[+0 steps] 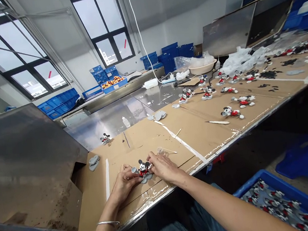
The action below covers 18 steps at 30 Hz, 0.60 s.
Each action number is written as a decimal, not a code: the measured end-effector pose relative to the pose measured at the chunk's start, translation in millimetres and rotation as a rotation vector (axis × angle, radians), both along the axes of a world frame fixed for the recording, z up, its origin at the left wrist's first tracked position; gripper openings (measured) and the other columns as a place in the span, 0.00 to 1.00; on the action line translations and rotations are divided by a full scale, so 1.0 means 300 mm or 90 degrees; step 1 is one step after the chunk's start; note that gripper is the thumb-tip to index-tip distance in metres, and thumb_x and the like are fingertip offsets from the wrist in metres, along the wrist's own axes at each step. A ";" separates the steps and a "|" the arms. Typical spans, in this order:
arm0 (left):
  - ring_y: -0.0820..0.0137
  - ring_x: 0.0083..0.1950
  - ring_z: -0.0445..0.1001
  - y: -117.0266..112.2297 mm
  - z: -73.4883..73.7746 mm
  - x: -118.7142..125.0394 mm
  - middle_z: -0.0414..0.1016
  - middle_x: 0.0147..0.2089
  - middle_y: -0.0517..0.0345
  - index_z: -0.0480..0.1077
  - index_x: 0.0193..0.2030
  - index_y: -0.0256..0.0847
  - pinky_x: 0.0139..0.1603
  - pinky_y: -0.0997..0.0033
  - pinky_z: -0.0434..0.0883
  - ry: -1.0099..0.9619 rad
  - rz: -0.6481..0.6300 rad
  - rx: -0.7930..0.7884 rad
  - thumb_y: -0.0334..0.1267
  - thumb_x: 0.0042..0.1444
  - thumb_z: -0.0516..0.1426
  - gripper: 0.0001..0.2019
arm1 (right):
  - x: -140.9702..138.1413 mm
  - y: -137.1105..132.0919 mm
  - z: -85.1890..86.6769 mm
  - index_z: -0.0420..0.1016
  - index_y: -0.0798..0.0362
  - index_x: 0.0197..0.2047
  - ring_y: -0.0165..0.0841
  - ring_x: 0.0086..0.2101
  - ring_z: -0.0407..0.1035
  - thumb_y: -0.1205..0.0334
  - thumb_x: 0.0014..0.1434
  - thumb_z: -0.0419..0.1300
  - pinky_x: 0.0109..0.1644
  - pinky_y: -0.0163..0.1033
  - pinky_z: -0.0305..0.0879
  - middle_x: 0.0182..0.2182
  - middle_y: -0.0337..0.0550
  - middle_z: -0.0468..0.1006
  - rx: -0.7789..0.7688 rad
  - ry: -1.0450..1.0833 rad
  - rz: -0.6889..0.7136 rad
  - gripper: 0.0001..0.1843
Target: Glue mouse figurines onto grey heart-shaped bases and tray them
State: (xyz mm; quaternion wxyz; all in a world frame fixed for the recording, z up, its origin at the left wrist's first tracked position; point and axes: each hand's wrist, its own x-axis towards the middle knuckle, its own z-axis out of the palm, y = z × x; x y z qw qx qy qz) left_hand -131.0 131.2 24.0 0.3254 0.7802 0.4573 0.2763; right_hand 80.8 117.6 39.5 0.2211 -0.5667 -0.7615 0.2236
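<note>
Hands: a small mouse figurine point(143, 168) is clamped between the left hand point(125, 182) and the right hand point(163, 167), just above the cardboard-covered surface point(201, 132).
Left grip: fingers are closed on the figurine's left side, beside a grey base piece point(134, 169); a thin bangle point(108, 223) is worn on the wrist.
Right grip: fingertips are pinched together on the figurine's right side.
Figurine position: it is held upright at the near edge of the surface, directly in front of the person.
Near floor: a blue crate point(291, 203) filled with similar figurines is seen low on the right.
Just beyond the hands: a small clear cup point(160, 151) and a thin stick point(171, 151) are laid close by; grey discs point(94, 162) lie to the left, next to a rusty metal hood point(22, 165).
Middle distance: one lone figurine point(105, 138) and a small white bottle point(126, 122) are seen on the surface.
Far right: many finished figurines point(232, 112) are spread out, well apart from the hands.
Background: stacked blue bins point(57, 103) are lined below large windows point(103, 24).
</note>
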 end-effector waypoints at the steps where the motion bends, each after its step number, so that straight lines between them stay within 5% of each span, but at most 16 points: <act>1: 0.60 0.46 0.60 0.002 -0.003 -0.002 0.67 0.34 0.54 0.81 0.34 0.48 0.53 0.58 0.60 -0.004 -0.003 0.001 0.49 0.51 0.63 0.10 | 0.000 -0.001 -0.003 0.64 0.54 0.50 0.39 0.43 0.72 0.71 0.54 0.56 0.40 0.37 0.56 0.42 0.48 0.78 -0.003 0.013 -0.004 0.19; 9: 0.58 0.49 0.61 -0.004 -0.035 -0.012 0.65 0.38 0.53 0.81 0.36 0.48 0.56 0.55 0.60 -0.017 0.011 0.020 0.52 0.51 0.62 0.13 | 0.003 -0.003 -0.074 0.66 0.50 0.46 0.36 0.43 0.72 0.69 0.52 0.59 0.43 0.37 0.62 0.40 0.40 0.80 -0.024 0.210 -0.014 0.17; 18: 0.58 0.52 0.61 -0.004 -0.041 -0.015 0.68 0.37 0.52 0.81 0.38 0.49 0.57 0.56 0.60 -0.023 0.007 0.026 0.49 0.52 0.62 0.11 | 0.007 -0.002 -0.113 0.64 0.48 0.54 0.34 0.45 0.73 0.69 0.53 0.61 0.50 0.40 0.63 0.42 0.38 0.80 -0.022 0.326 0.014 0.25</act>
